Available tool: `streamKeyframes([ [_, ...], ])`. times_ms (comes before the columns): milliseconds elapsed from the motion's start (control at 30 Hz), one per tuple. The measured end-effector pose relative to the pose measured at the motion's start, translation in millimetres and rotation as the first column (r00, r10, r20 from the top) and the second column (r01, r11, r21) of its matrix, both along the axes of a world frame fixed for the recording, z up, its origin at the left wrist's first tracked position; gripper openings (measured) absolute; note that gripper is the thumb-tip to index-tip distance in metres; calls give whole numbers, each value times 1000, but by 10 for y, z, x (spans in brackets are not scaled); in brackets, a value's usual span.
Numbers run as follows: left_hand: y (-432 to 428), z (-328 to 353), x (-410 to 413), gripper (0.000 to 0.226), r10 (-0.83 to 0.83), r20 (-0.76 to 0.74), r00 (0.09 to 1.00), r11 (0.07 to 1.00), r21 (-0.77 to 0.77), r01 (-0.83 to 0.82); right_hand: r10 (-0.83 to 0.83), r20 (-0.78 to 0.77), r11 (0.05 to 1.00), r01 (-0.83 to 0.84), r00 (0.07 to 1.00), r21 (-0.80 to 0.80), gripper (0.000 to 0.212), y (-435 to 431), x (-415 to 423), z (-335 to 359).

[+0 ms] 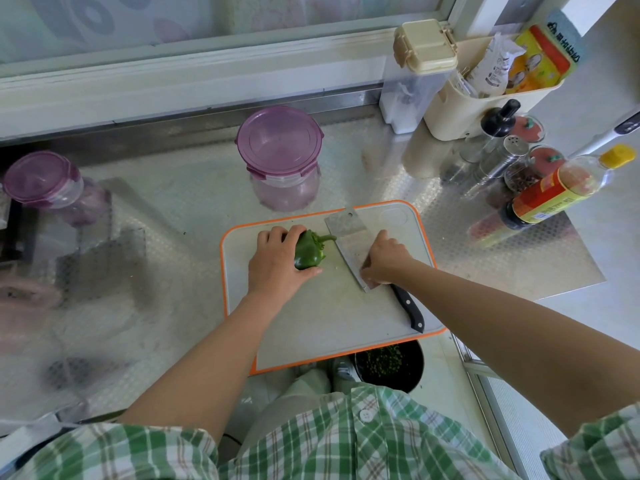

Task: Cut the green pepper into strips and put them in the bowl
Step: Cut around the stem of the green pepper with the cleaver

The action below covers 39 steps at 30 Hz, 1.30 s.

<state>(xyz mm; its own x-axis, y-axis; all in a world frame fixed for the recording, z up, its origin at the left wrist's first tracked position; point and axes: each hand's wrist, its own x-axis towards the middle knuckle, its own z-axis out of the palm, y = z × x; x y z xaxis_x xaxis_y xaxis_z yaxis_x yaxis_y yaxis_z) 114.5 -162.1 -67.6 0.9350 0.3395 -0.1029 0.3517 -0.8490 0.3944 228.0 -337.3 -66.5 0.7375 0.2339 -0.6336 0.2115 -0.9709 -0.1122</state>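
- While the green pepper lies on its side near the far edge of the cutting board, left of centre, its stem points right toward the cleaver.
- Left hand: cupped over the pepper's left side, fingers over the top, thumb along the near side; it grips the pepper, which looks whole.
- Right hand: resting palm-down on the flat of the cleaver blade, fingers curled at its near edge; not closed around anything that I can see.
- Cleaver lies flat on the board's right half, blade toward the far edge, black handle toward the near right corner.
- Board: white, orange-rimmed, its near edge overhanging the counter.
- Dark bowl sits below the board's near right corner, green bits inside.
- Purple-lidded jar stands just beyond the board's far edge.
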Motion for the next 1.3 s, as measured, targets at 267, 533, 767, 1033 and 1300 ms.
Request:
streamKeyframes([
  [267, -37, 12, -7, 72, -13, -34, 999, 999, 46, 15, 138, 15, 986, -136, 990, -100, 47, -135, -15, -1],
  [533, -82, 23, 1, 70, -35, -78, 996, 994, 98, 43, -118, -196, 908, 185, 974, 375, 7, -172, 30, 222],
  [767, -148, 17, -2, 68, -49, -60, 997, 987, 152, 57, -106, 24, 813, 73, 994, 578, 13, -50, -50, 515],
  [1033, -183, -4, -67, 67, -71, 4, 997, 979, 191, 68, 56, -7, 859, -44, 998, 511, 12, 73, -243, 589],
  [1300, -178, -42, -88, 49, -95, 97, 991, 984, 162, 78, 113, -22, 881, -90, 993, 465, 11, 56, -233, 671],
])
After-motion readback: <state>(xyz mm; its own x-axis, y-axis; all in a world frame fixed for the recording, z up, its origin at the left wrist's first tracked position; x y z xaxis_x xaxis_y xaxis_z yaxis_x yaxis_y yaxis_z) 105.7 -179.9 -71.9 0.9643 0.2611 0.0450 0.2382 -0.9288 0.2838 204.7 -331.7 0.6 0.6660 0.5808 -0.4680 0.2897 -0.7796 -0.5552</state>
